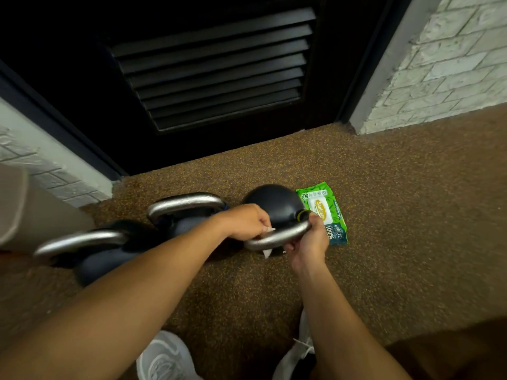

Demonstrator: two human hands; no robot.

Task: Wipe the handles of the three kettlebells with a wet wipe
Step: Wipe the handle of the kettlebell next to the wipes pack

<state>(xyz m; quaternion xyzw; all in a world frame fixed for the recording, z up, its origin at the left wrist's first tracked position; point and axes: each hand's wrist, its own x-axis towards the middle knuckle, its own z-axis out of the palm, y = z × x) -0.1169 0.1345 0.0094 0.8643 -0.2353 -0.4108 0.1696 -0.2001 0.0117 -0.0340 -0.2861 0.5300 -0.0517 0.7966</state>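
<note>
Three dark kettlebells with bare steel handles stand in a row on the brown speckled floor. The right kettlebell point(275, 202) is tipped toward me, its handle point(277, 238) pointing my way. My left hand point(247, 222) pinches a white wet wipe point(267, 252) against the handle's left end; small corners of the wipe stick out above and below the bar. My right hand point(311, 239) grips the handle's right end and steadies it. The middle kettlebell point(186, 205) and the left kettlebell point(82, 242) stand untouched, partly hidden behind my left forearm.
A green pack of wet wipes point(325, 211) lies flat on the floor just right of the tipped kettlebell. A black louvred door point(214, 67) stands behind, flanked by white brick walls point(452, 64). My white shoe point(164, 357) shows at the bottom edge.
</note>
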